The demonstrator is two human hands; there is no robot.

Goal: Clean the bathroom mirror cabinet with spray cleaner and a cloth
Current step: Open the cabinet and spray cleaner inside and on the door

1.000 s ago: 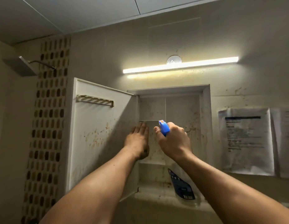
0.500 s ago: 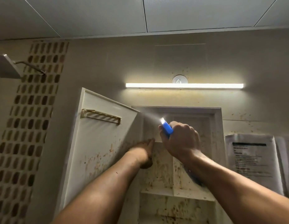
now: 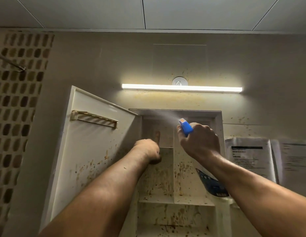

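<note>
Closest to the camera are two bare forearms reaching up. The right hand (image 3: 200,142) is wrapped tight around the neck of a spray bottle (image 3: 185,127) with a blue plastic trigger head and a dark label, fingers curled on it. The nozzle points up and left, and a thin fan of mist (image 3: 159,115) is heading for the top left corner of the cabinet. The left hand (image 3: 148,151) sits at the hinge side of the opening with one finger sticking straight up. The rest of its fingers are behind the hand, so I can't tell whether it's flat against the wall or gripping the edge.

Next is the white cabinet door (image 3: 90,144), swung open to the left, with a slotted cream rack (image 3: 94,119) on its inner face and brown splatter low down. Behind the hands is the recessed white mirror cabinet (image 3: 157,178), its shelves and divider heavily speckled with brown gunk.

My take: work top down in short bursts so the drips run over dirt that needs soaking anyway. I'd hit the lower shelves hardest (that's where the grime is thickest), and get that left hand out of the spray.

Further back are a glowing white LED light bar (image 3: 181,87) and some printed paper sheets (image 3: 249,156) on the beige wall.

Hard to see: no cloth anywhere, the mirror side of the door faces away, most of the bottle's body hides behind the right wrist, and the cabinet's bottom is cut off.
</note>
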